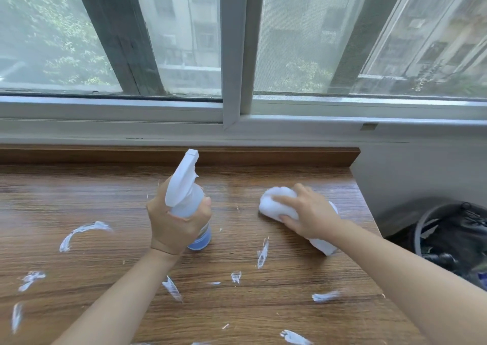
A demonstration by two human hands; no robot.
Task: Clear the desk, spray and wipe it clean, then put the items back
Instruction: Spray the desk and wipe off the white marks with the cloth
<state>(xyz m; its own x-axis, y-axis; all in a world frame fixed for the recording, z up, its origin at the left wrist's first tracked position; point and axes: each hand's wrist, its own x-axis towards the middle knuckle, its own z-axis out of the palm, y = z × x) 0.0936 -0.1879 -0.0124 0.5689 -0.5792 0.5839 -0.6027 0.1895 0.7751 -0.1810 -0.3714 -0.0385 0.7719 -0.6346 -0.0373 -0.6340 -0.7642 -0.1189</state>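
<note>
Table: brown wood-grain table [79, 202] fills the lower half of the frame, its raised back edge running below the window frame [232, 55].
Spray bottle: one white-headed, translucent spray bottle with a blue base [188, 199], centre of the frame; long axis nearly upright, tilted slightly, nozzle pointing to the upper centre of the frame, toward the window.
Left hand: left hand [176, 223] is curled round the bottle's neck, gripping it above the table.
Cloth: one crumpled white cloth [276, 202], centre right, lying on the table, a flatter end trailing toward the lower right under the wrist.
Right hand: right hand [303, 213] presses down on the cloth, fingers bent over the wad.
Foam: about ten white foam smears [81, 232] are scattered across the lower table.
Right edge: black bag [453, 234] beside the table.
</note>
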